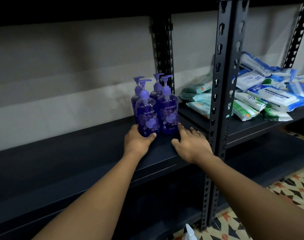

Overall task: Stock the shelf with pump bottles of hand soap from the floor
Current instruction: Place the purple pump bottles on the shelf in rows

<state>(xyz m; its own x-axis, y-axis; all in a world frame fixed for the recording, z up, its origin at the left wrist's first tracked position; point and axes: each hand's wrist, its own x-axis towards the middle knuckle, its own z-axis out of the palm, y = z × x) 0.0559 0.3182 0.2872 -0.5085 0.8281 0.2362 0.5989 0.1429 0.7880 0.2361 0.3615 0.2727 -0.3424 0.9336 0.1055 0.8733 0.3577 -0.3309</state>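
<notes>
Several purple pump bottles of hand soap stand in a tight cluster at the right end of the dark shelf (69, 163). My left hand (138, 142) is wrapped around the base of the front left bottle (147, 116), which stands on the shelf. The front right bottle (168, 111) stands beside it, with two more bottles (155, 90) behind. My right hand (191, 144) lies flat on the shelf just right of the front right bottle, fingers spread, one fingertip close to its base and holding nothing.
A black slotted upright (218, 101) rises just right of the bottles. Beyond it, a neighbouring shelf holds piles of wet-wipe packs (262, 97). A white pump top (189, 231) shows on the patterned tile floor (290, 193) below. A pale wall (61, 75) backs the shelf.
</notes>
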